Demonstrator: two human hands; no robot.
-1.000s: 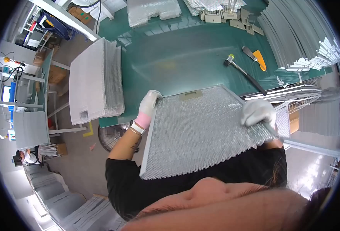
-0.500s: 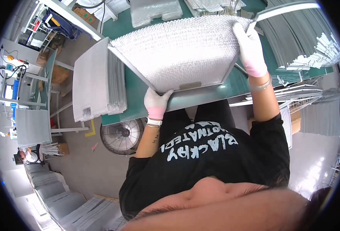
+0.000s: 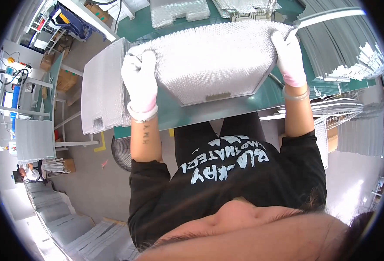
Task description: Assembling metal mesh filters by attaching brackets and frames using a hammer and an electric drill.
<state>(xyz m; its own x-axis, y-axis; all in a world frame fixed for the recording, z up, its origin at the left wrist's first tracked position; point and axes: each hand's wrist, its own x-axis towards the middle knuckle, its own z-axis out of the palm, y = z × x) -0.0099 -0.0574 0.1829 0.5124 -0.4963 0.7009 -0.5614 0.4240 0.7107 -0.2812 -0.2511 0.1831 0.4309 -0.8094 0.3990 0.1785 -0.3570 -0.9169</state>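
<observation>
- We find a large silver mesh filter panel (image 3: 213, 61) held up over the near edge of the green worktable (image 3: 187, 115), its metal frame visible along the lower edge, with a small oblong tab at the middle of that edge.
- The left hand (image 3: 140, 80), in a white glove with a pink cuff, is closed around the panel's left edge, fingers wrapped over the frame.
- The right hand (image 3: 289, 58), gloved alike, grips the panel's upper right corner; a clear bangle sits on that wrist.
- To the left of the panel we note a stack of similar mesh panels (image 3: 103, 87) standing at the table's left end; a small pale label with dark marks sits on its lower left corner.
- At the far edge of the table lie flat packages in clear bubble wrap (image 3: 179, 9), rectangular and silvery.
- On the right we see bundles of long grey metal strips (image 3: 339, 48) fanned across the table, with short white pieces among them.
- Below the table on the left stands a round floor fan (image 3: 123, 152) on the grey floor, with a yellow corner marking (image 3: 99, 145) taped just beside it.
- At far left, brown cardboard boxes (image 3: 61, 78) sit on the floor under a second bench; their print is too small to tell.
- Another person (image 3: 29, 173) is at the lower left, well apart, near further stacks of grey panels (image 3: 35, 139).
</observation>
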